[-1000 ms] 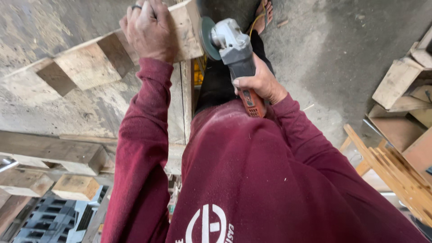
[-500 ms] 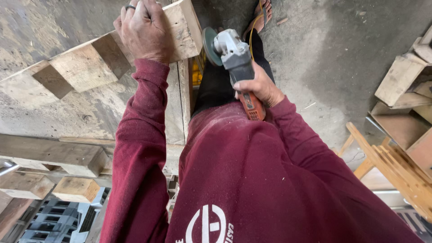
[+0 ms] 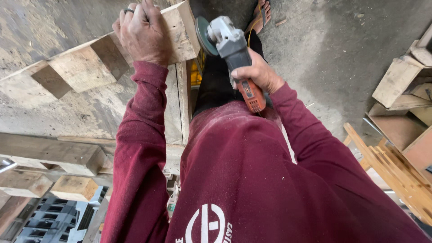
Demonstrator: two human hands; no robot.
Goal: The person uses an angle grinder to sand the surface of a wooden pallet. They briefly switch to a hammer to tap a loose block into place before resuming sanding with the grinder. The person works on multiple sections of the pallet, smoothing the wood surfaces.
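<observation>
The left hand (image 3: 143, 32), a dark ring on one finger, lies flat and pressed over the upper end of a notched wooden beam (image 3: 85, 63), fingers curled over its far edge. The beam is pale, rough-sawn timber with dusty faces, and it runs slanting from the left edge of the view up to the top centre; two square notches are cut into its near side, showing darker wood inside. It rests on a broad, worn wooden workbench (image 3: 54, 108) whose surface is grey and scuffed. The right hand (image 3: 257, 75) is wrapped tight around the body of an angle grinder (image 3: 234, 54), which has a grey metal head, a dark middle and an orange rear end. Its grinding disc (image 3: 201, 36) stands on edge just beside the end face of the beam; whether disc and wood touch cannot be told. A yellow cord (image 3: 253, 24) trails from near the tool toward a sandalled foot (image 3: 263, 13) on the concrete floor (image 3: 342, 54). Stacked timber offcuts (image 3: 405, 85) lie at the right, and more blocks (image 3: 74, 186) sit low at the left
</observation>
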